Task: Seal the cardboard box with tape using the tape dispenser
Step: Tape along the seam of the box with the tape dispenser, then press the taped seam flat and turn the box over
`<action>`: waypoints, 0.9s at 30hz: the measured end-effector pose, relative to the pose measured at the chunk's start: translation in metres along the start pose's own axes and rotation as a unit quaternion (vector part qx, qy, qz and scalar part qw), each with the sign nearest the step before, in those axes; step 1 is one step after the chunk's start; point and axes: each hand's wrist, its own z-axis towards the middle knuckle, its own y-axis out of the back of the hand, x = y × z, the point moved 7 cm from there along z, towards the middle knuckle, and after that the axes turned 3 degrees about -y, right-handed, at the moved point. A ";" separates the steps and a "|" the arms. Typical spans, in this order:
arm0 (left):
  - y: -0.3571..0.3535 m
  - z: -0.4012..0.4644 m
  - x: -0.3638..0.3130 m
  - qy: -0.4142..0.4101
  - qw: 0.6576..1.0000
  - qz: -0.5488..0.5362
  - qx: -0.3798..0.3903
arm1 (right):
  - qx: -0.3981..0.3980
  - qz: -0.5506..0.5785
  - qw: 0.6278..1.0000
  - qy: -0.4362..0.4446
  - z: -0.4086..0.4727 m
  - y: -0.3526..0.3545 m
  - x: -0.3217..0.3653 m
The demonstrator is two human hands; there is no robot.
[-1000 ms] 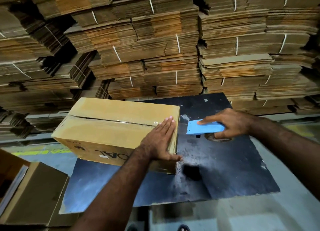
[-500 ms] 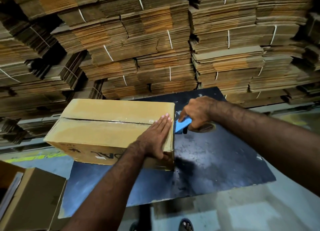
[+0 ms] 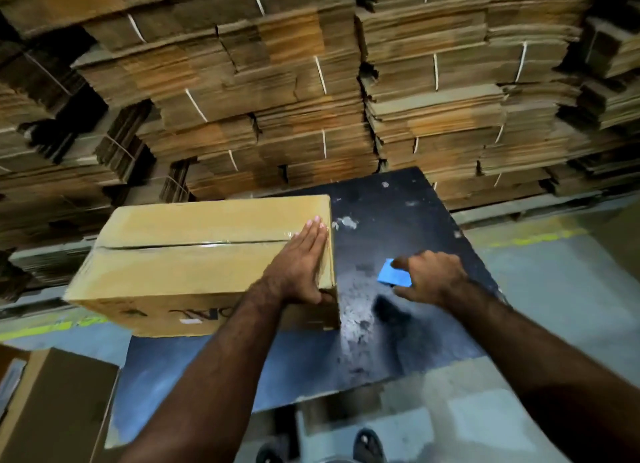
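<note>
A closed cardboard box [image 3: 194,254] lies on a dark table [image 3: 398,324], with clear tape shining along its top seam. My left hand [image 3: 301,265] rests flat on the box's right end, fingers straight over the taped seam, thumb down the side. To the right of the box, apart from it, my right hand [image 3: 429,277] grips a blue tape dispenser [image 3: 391,276] just above the table. Only the dispenser's blue body shows; the rest is hidden under my fingers.
Tall stacks of tied flat cardboard [image 3: 311,98] stand close behind the table. Another brown box [image 3: 59,410] sits on the floor at lower left. Grey floor with yellow lines [image 3: 540,240] lies to the right. My foot [image 3: 369,445] shows below the table's near edge.
My right hand pressed the dispenser against the box's right end, then drew back to the right and nearer to me. My left hand stayed flat on the box.
</note>
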 end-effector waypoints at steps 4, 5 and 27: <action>-0.001 0.013 -0.017 0.026 1.000 0.000 -0.015 | -0.023 0.107 0.987 -0.120 -0.013 -0.055 0.005; -0.003 0.015 -0.022 0.024 1.000 0.003 -0.020 | -0.026 0.112 0.983 -0.146 -0.016 -0.070 0.004; -0.010 0.018 -0.041 0.022 0.997 0.078 -0.018 | -0.319 0.344 0.881 -0.067 -0.050 0.055 0.034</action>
